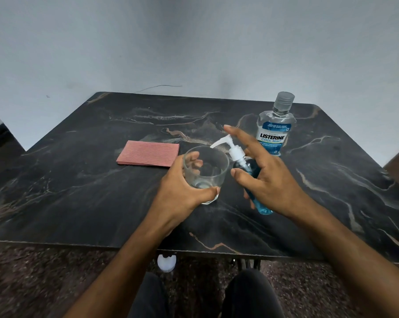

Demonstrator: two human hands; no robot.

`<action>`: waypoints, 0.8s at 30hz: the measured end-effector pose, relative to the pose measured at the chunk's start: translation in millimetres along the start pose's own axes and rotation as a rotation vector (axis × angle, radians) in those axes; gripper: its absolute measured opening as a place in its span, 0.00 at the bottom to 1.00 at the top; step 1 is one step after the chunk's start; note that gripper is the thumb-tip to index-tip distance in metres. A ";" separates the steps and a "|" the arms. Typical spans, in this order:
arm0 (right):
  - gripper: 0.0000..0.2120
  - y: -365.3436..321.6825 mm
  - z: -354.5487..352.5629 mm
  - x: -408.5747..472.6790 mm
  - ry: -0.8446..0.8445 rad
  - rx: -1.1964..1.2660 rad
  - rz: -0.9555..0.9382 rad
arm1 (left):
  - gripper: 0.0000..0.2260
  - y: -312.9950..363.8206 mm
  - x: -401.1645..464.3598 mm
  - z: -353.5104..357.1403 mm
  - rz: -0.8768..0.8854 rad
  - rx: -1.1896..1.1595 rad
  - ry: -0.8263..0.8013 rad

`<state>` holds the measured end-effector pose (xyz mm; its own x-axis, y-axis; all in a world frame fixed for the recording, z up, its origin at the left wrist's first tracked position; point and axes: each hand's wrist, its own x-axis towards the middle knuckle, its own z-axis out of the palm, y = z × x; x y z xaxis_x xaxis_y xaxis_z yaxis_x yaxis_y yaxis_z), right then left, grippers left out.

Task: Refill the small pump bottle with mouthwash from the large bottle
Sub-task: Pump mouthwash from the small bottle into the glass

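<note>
At a dark marbled tabletop [79, 180], a person's left hand [182, 189] grips a clear glass [205, 171] while the right hand [269, 177] clasps the tilted small pump bottle [251, 171] — index finger raised above its white pump — with the capped large bottle [276, 127] standing just behind.

— Where does the glass [205, 173] stand?
— On the bench [79, 180], left of the pump bottle [251, 177].
— And the large bottle [275, 129]?
— Behind them, at the right. The cloth [148, 153] lies at the left.
</note>
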<state>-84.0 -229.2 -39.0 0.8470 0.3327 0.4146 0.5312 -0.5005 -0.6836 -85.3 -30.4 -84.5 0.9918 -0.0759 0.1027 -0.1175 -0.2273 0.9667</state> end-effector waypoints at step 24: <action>0.27 9.8 1.7 3.5 0.002 -0.054 -0.074 | 0.38 -9.1 1.4 10.8 0.034 -0.024 0.079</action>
<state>-75.8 -231.6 -45.3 0.8051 0.3691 0.4642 0.5930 -0.5172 -0.6172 -83.4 -38.9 -95.7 0.9883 -0.0063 0.1527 -0.1508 -0.2023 0.9676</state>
